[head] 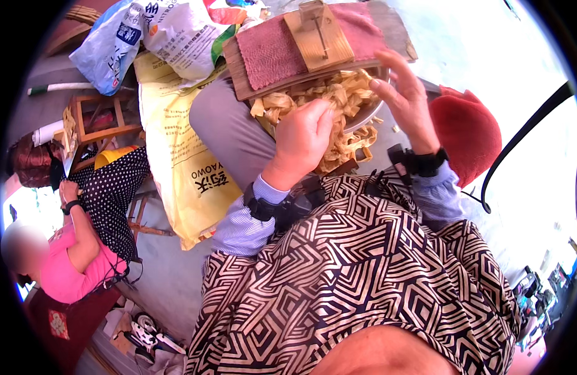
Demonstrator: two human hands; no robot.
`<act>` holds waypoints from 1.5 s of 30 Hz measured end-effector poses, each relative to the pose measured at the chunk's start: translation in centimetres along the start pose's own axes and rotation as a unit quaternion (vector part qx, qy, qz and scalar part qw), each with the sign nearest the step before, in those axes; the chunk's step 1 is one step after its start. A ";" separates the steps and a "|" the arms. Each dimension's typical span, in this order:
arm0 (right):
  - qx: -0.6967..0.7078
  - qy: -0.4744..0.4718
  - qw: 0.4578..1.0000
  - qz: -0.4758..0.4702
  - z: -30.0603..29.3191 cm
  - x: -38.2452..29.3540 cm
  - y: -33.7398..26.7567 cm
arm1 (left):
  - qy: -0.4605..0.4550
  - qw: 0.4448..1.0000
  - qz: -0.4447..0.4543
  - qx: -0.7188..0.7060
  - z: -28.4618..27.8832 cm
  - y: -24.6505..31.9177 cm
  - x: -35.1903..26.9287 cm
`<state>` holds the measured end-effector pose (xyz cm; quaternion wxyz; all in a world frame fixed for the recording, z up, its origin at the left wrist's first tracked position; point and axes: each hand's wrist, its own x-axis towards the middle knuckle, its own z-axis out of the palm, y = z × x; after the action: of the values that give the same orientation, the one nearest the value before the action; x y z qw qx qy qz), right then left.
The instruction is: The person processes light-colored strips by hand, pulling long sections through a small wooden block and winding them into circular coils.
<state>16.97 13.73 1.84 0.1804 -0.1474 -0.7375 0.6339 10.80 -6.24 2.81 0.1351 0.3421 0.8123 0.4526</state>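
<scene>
My left hand (pixel 303 137), fingers curled, is over a heap of curly tan shavings (pixel 349 96); its fingertips are hidden, so I cannot tell whether it holds a strip. My right hand (pixel 403 96) is at the right side of the basin (pixel 370 115), thumb and fingers apart, nothing visible between them. Just beyond both hands lies a wooden board (pixel 394 30) with a pink cloth (pixel 272 58) over it. On the cloth rests a wooden block (pixel 312 40) with a thin metal piece along its top. Shavings fill the basin and spill over its near side.
A yellow printed sack (pixel 176 154) lies left of my knee (pixel 227 122), with white plastic bags (pixel 180 42) beyond it. A red cushioned stool (pixel 464 136) stands at my right. Further left, a person in pink (pixel 82 253) sits working beside a wooden frame (pixel 108 119), hands around a blade-like piece.
</scene>
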 end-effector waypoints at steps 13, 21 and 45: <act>-0.218 -0.383 0.897 -0.008 -2.8 1.7 -5.0 | -0.097 0.989 0.108 0.013 -1.5 1.1 1.8; -0.175 -0.241 0.952 0.073 -2.0 1.0 0.1 | -0.248 0.764 -0.346 -0.484 -2.6 -3.1 0.7; 0.163 -0.045 0.977 0.131 3.0 -4.3 -0.9 | -0.061 0.879 -0.218 -0.420 4.9 -4.2 1.2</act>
<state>19.49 9.02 2.04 0.0844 -0.1824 -0.6059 0.7697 10.69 -3.77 -3.24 0.4105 0.0940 0.5904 0.6886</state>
